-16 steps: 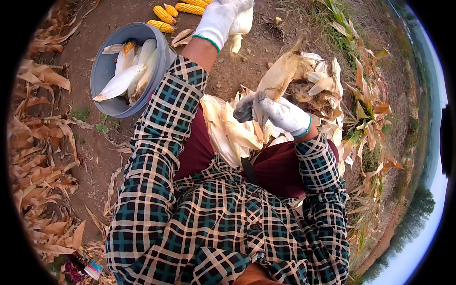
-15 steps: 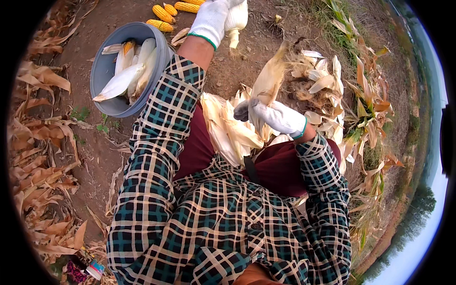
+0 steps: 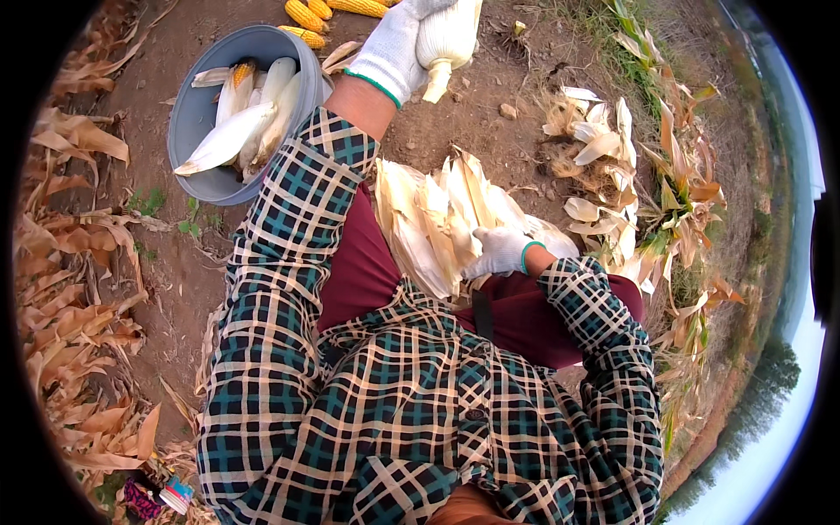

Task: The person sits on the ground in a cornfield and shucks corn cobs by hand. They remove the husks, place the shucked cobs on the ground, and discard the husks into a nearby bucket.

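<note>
At the top centre of the frame the gloved left hand (image 3: 398,44) is closed around a pale, husk-wrapped corn ear (image 3: 444,37), held above bare dirt just right of the grey bucket (image 3: 197,122) (itself holding more husked ears). In the middle of the frame the gloved right hand (image 3: 499,252) rests with fingers curled on a pile of dry husks (image 3: 437,219) in the lap; peeled yellow cobs (image 3: 328,10) lie along the top edge.

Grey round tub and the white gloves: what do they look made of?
Grey round tub: probably moulded plastic, matte; smooth, uniform colour, thin rolled rim, no rust or shine. White glove on the left hand: looks like knitted fabric, likely cotton, matte, with a green-edged ribbed cuff. The glove on the right hand looks the same.
</note>
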### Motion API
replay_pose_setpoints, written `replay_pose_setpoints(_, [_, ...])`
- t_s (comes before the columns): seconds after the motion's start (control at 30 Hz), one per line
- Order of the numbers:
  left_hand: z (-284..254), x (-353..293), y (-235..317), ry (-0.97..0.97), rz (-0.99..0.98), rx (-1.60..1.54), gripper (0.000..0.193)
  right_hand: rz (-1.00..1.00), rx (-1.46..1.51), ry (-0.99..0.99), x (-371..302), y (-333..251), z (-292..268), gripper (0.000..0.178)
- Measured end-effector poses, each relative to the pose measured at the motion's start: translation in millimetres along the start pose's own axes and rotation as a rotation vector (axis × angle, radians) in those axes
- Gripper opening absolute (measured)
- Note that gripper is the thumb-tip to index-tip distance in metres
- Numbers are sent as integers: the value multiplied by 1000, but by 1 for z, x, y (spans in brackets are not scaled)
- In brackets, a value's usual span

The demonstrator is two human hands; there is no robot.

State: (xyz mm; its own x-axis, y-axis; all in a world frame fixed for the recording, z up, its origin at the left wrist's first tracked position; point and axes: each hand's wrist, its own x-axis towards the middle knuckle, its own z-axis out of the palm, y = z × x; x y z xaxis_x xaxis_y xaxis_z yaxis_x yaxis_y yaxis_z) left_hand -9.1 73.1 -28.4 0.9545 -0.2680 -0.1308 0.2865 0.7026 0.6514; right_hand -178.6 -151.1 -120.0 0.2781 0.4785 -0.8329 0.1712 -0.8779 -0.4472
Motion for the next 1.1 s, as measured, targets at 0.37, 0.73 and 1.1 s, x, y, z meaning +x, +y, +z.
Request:
replay_pose_setpoints(0.37, [26, -10, -6, -254, -119, -204, 51, -478, 1000, 749, -62, -31, -113, 50])
replay_pose_setpoints(0.73, [63, -33, -55, -424, -496, -264, 72, -1209, 1883, 484, -65, -39, -159, 55])
replay_pose_setpoints(1.1, [73, -26, -51, -126, 183, 1587, 76, -893, 2138, 967, -59, -13, -181, 32])
